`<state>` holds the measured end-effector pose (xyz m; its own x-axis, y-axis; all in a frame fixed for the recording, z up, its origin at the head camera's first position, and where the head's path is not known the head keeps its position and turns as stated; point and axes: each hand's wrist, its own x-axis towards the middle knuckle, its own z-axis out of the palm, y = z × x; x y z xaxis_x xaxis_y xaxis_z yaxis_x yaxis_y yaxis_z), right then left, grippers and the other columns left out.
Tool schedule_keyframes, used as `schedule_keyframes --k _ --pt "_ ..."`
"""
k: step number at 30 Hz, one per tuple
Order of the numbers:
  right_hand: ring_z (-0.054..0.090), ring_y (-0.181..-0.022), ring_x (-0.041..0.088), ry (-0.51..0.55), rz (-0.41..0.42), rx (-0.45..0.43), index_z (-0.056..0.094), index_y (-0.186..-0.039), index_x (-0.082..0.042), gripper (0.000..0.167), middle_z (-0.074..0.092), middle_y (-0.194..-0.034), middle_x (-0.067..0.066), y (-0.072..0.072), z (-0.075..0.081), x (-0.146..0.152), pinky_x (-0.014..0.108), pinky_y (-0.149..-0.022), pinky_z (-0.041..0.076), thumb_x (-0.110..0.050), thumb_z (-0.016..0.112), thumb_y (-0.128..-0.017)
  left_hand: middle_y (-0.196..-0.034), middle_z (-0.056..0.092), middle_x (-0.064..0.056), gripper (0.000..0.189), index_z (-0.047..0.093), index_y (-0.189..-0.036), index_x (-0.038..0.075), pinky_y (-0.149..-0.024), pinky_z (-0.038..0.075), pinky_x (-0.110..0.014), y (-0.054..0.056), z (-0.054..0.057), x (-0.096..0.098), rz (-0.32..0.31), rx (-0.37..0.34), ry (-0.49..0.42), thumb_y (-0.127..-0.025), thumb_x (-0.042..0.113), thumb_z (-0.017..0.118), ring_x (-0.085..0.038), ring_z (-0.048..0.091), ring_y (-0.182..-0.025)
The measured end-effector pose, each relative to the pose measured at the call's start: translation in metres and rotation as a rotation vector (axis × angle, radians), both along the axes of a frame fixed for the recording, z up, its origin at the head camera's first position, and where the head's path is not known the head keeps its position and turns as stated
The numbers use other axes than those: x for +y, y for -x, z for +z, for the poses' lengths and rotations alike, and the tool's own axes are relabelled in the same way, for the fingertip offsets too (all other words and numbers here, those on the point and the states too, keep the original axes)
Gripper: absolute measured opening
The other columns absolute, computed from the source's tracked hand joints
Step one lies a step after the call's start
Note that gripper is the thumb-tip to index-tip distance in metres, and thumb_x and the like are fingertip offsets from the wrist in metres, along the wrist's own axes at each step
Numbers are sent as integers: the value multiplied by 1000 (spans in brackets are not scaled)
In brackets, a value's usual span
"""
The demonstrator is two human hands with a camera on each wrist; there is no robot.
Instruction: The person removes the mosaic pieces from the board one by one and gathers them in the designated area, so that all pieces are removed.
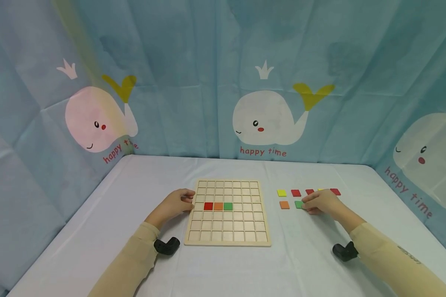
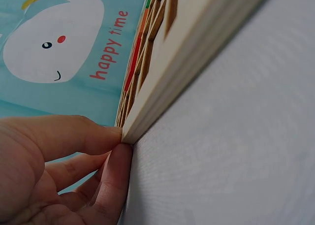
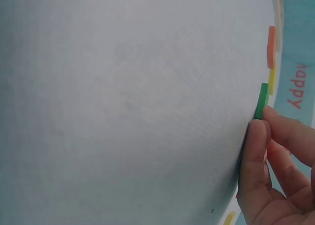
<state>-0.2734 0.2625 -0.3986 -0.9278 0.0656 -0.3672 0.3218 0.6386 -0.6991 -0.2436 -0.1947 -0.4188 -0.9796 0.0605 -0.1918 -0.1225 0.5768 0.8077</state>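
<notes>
A square wooden grid board [image 1: 227, 239] lies flat on the table, with a red tile [image 1: 208, 206], an orange tile [image 1: 218, 206] and a green tile [image 1: 228, 206] side by side in one row of its cells. At the board's left edge my left hand [image 1: 174, 203] pinches the rim; in the left wrist view the thumb [image 2: 83, 134] lies at the top of the edge and a fingertip right below it. Off the board to the right, my right hand [image 1: 324, 201] pinches another green tile [image 3: 262, 99] between thumb and finger, close to the tabletop.
Near the right hand lie a loose orange tile [image 1: 284, 205] and, behind it, a row with a yellow tile [image 1: 281, 193] and several red and yellow ones, partly hidden by the hand. White cloth [image 1: 223, 272] covers the table. A blue whale-print curtain [image 1: 193, 119] hangs behind.
</notes>
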Motion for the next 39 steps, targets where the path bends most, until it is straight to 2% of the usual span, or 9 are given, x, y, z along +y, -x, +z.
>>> schedule_keyframes --k 6,9,11,15,20,28,39 --pt "64 -63 10 23 -14 -2 69 -118 5 39 70 -90 6 0 1 0 19 -64 54 -17 76 -87 -117 61 -14 50 57 -134 -2 -74 51 -28 0 0 0 5 4 7 -85 3 66 -21 56 -100" --pt "64 -66 9 69 -32 13 63 -126 6 47 70 -85 2 -4 6 1 18 -66 54 -23 74 -90 -117 61 -14 50 57 -134 -2 -74 51 -28 1 0 0 5 8 9 -85 3 66 -21 57 -100" --pt "65 -70 8 109 -39 34 61 -129 5 51 71 -88 0 -10 11 0 17 -68 54 -27 72 -91 -117 61 -15 50 56 -134 -2 -75 51 -28 1 0 -1 0 9 -1 -85 3 66 -22 57 -100" --pt "69 -77 6 167 7 81 61 -129 4 51 73 -98 0 -23 20 -7 16 -72 54 -30 70 -92 -118 61 -15 51 56 -134 -4 -75 52 -28 2 0 -2 -14 11 -27 -85 2 65 -22 57 -100" --pt "71 -82 7 202 60 111 65 -124 4 45 74 -94 -2 -33 18 -25 19 -78 56 -27 71 -91 -119 61 -16 50 55 -134 -4 -77 53 -28 2 -1 -2 -18 16 -28 -85 2 64 -22 57 -101" --pt "72 -82 8 271 69 124 62 -124 10 45 77 -98 7 -33 15 -57 27 -80 59 -19 71 -91 -118 61 -16 49 56 -134 -5 -77 53 -28 1 -2 -1 -17 14 -23 -85 2 64 -22 57 -101" --pt "72 -79 9 342 85 114 67 -117 9 37 76 -94 7 -28 18 -98 29 -80 59 -14 73 -89 -118 61 -16 50 56 -134 -5 -77 54 -28 0 -2 -1 -15 16 -28 -84 2 64 -22 58 -101"
